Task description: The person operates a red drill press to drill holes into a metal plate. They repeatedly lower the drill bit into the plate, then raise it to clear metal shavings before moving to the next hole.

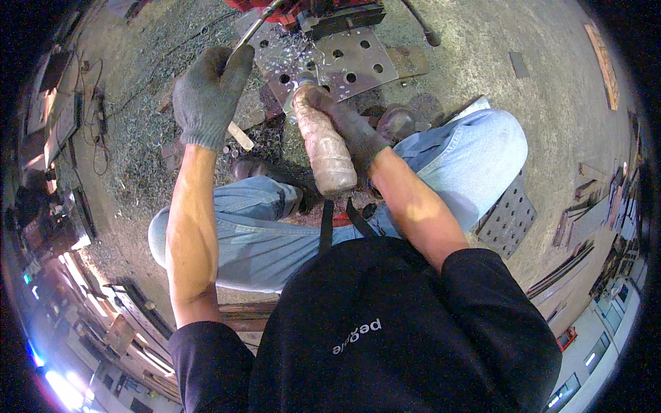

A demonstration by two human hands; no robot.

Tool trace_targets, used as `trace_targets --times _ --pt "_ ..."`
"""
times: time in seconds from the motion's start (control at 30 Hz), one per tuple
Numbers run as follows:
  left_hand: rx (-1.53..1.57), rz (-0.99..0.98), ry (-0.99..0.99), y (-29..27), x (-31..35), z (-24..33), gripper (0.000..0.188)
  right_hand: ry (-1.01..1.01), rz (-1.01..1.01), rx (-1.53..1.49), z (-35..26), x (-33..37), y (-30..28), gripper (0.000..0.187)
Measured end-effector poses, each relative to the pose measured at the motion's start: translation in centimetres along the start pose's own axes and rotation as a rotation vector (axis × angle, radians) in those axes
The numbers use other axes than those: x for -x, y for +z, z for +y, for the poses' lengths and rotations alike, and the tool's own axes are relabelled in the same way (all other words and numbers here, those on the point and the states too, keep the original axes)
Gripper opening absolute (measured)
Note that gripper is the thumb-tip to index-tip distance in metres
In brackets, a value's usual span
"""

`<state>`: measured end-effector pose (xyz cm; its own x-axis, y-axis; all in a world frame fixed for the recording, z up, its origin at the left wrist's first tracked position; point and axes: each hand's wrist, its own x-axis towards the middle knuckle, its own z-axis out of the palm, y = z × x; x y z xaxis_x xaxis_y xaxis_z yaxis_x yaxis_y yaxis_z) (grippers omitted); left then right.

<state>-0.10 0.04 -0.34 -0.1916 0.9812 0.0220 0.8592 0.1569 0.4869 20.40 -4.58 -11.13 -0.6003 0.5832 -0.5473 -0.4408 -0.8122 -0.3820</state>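
Note:
My left hand (212, 96), in a grey work glove, is closed around a shiny metal lever (259, 27) that slants up toward a red machine (292, 9). My gloved right hand (348, 124) grips a dirty, cloudy plastic bottle (323, 141) from its right side. The bottle is tilted, its neck pointing away from me over a flat metal plate (361, 69). Several round holes and scattered shavings show on that plate. On its far part stands the machine's dark base (342, 19); the upper machine lies outside the picture.
Metal shavings (158, 62) litter the floor to the left. A pale strip (239, 136) lies below my left hand. Another perforated plate (508, 215) rests beyond my right knee. Metal stock (585, 213) lies at the far right, and cables (100, 117) at the left.

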Motion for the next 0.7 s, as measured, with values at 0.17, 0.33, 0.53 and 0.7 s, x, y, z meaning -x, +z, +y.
trace_targets --times 0.17,0.33,0.53,0.7 --pt "-0.026 0.019 0.021 0.3 -0.2 -0.1 0.052 0.005 0.0 0.009 0.3 -0.6 -0.9 0.026" --pt "0.001 0.001 -0.002 0.4 -0.2 -0.3 0.053 0.029 -0.019 -0.033 -0.4 0.1 0.0 0.027" --pt "0.012 0.016 0.012 0.3 -0.2 -0.3 0.053 0.033 0.007 -0.046 -0.3 0.0 0.1 0.024" --pt "0.012 0.02 0.003 0.4 -0.2 -0.3 0.052 0.02 0.011 -0.05 -0.4 0.2 0.4 0.024"
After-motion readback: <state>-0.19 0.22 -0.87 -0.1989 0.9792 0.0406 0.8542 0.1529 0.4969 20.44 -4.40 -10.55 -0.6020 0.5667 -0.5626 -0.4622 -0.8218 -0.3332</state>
